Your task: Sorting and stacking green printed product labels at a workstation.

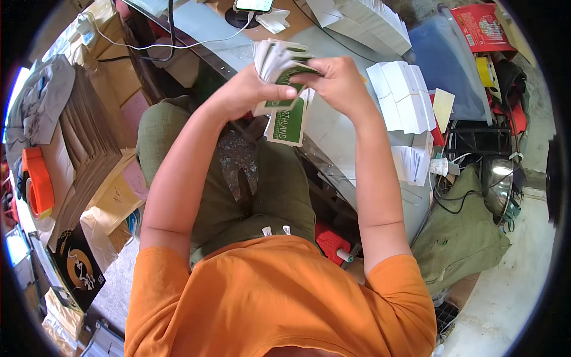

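My left hand [263, 91] grips a fanned stack of green and white printed cards [279, 60], its thumb lying across the front. On the right side of the same stack, the thumb and fingers of my right hand [337, 80] pinch the green edges. Below the fanned part, more green printed cards [289, 122] hang down near the table edge, above my knees; what supports them is partly hidden. Bundles of white cards [401, 96] stand on the table to the right of my right hand, and a smaller white stack [409, 163] sits by my right forearm.
A lit phone [253, 4] on a stand has a white cable [178, 46] running left. Long white card stacks [366, 26] lie at the back. To the right is a blue plastic bin [441, 67]. Flattened cardboard [89, 143] and an orange tape dispenser [38, 180] are at left.
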Demonstrator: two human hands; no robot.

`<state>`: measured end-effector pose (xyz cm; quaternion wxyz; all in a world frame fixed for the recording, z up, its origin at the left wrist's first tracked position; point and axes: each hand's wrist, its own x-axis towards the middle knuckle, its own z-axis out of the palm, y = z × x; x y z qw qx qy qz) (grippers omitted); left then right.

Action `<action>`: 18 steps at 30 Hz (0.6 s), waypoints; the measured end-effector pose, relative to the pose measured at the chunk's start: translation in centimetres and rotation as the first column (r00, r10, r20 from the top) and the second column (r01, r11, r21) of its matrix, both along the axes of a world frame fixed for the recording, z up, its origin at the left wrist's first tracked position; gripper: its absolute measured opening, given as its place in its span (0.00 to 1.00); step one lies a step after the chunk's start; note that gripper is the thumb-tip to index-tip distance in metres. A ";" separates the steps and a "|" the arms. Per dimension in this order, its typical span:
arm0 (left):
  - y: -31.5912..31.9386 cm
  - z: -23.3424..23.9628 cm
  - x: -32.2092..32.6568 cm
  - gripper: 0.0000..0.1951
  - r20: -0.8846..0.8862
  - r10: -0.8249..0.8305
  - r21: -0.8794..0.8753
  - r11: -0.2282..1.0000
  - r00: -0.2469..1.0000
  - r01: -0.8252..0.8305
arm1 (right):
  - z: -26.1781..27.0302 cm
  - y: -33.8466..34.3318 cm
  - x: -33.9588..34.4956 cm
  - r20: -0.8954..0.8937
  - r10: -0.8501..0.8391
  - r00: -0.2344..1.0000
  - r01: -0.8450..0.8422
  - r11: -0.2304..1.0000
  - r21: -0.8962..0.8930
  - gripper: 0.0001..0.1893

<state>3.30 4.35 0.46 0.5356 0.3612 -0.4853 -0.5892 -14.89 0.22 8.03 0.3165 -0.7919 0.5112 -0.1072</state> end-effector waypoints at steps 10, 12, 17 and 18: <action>-0.6 -1.0 1.1 0.17 -0.134 0.070 0.124 0.991 0.988 -0.054 | -10.1 -1.4 -1.0 -0.390 0.067 0.918 -0.296 0.769 -0.566 0.23; -0.7 -1.2 1.2 0.17 -0.168 0.096 0.139 0.988 0.981 -0.073 | -9.7 -1.6 -0.7 -0.469 0.094 0.878 -0.351 0.793 -0.498 0.25; -0.9 -2.4 0.6 0.16 -0.157 0.188 0.157 0.974 0.969 -0.164 | -8.5 -1.1 -0.7 -0.583 0.101 0.806 -0.383 0.840 -0.384 0.25; -0.9 -2.6 0.4 0.16 -0.135 0.225 0.160 0.966 0.965 -0.203 | -8.2 -0.9 -0.7 -0.603 0.095 0.792 -0.377 0.853 -0.361 0.25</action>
